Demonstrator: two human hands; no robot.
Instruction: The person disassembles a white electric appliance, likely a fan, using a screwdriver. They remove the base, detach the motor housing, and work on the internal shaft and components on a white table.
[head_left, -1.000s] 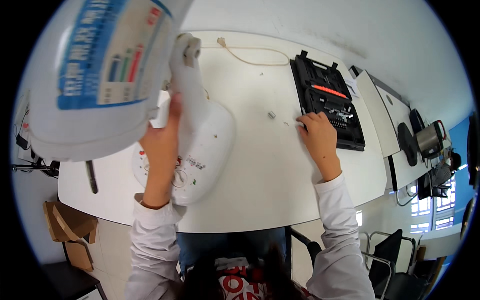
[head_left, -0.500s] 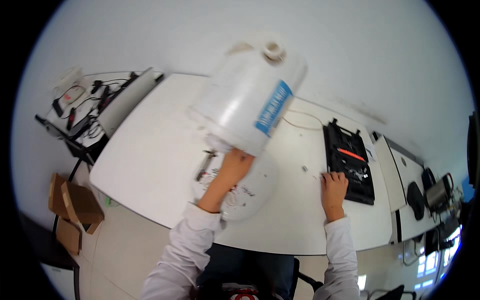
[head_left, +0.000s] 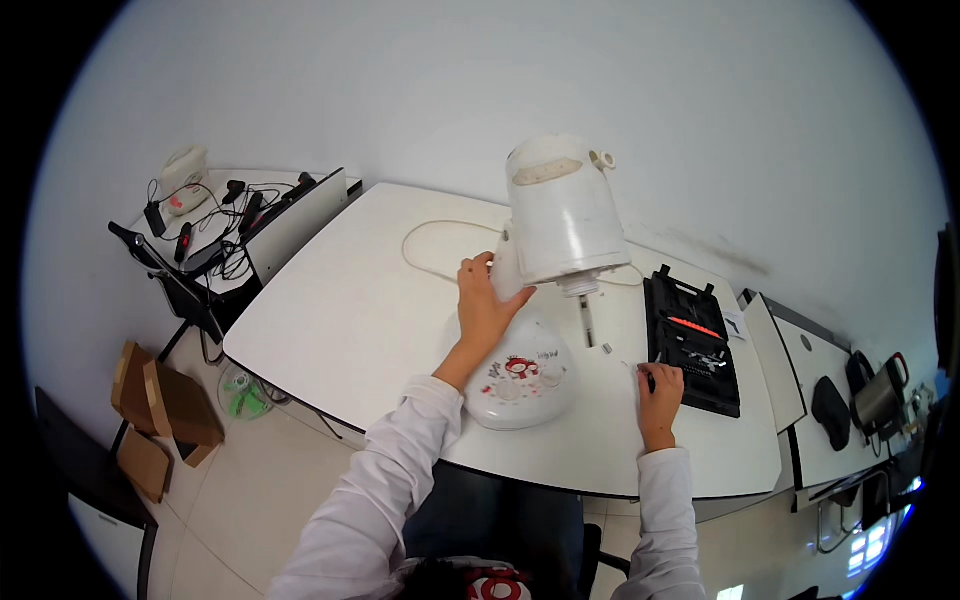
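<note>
Fingers point(head_left: 473, 268) of the left hand point(head_left: 486, 312) are curled round the white plastic neck point(head_left: 507, 270) of a glossy white tabletop appliance, thumb pointing forward; I read this as a grip. Right hand point(head_left: 658, 398): fingers bent closed on a small dark object point(head_left: 651, 381), too small for me to identify, just beside the open black plastic tool case point(head_left: 690, 335).

Appliance position: rounded white base point(head_left: 522, 402), printed with a red cartoon, on the white tabletop point(head_left: 330, 290) near its front edge. Above it, the white cylindrical housing point(head_left: 570, 220) leans slightly; a slim dark shaft point(head_left: 587, 322) hangs beneath.

Handling, my estimate: rigid shell, smooth enough to slip; weight probably sits in the housing, so top-heavy. Best hold: neck in one palm, the other under the housing, clear of the shaft. Small grey metal piece point(head_left: 607, 348) lies nearby, easily knocked away.
</note>
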